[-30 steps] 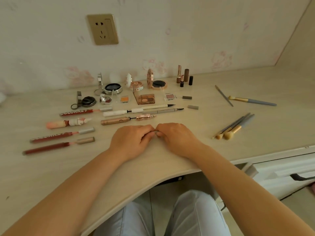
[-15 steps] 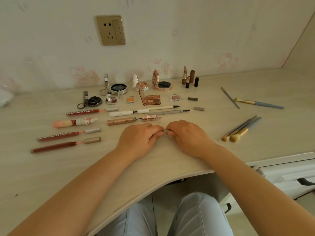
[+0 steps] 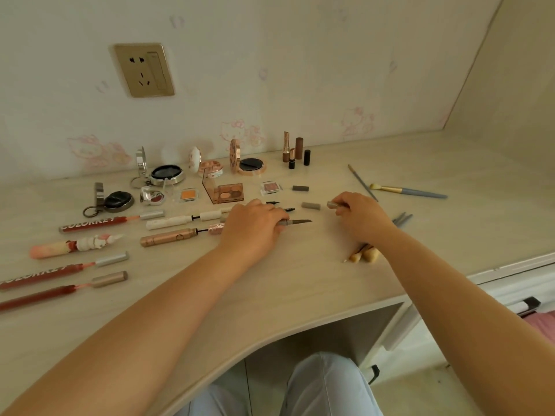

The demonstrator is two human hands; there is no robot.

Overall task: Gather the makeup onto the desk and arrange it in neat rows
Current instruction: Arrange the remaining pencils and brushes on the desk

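Rows mostly set, brushes pending

Left: lip glosses [image 3: 99,224] and compacts [image 3: 166,175] lie in rows on desk [image 3: 270,280]. Left hand [image 3: 255,226] grips uncapped pencil [image 3: 297,222]; right hand [image 3: 357,216] pinches its cap [image 3: 332,204]. Far right brushes [image 3: 408,192] look unsorted

Mid-frame, the left hand [image 3: 253,225] holds an uncapped brow pencil [image 3: 297,222] flat against the desk [image 3: 270,295], its slanted tip pointing right. The right hand [image 3: 359,216] pinches a small grey cap [image 3: 332,204] beside another loose cap [image 3: 310,205]. Lip glosses [image 3: 90,225] lie in rows at left, compacts [image 3: 250,166] along the wall [image 3: 270,70].
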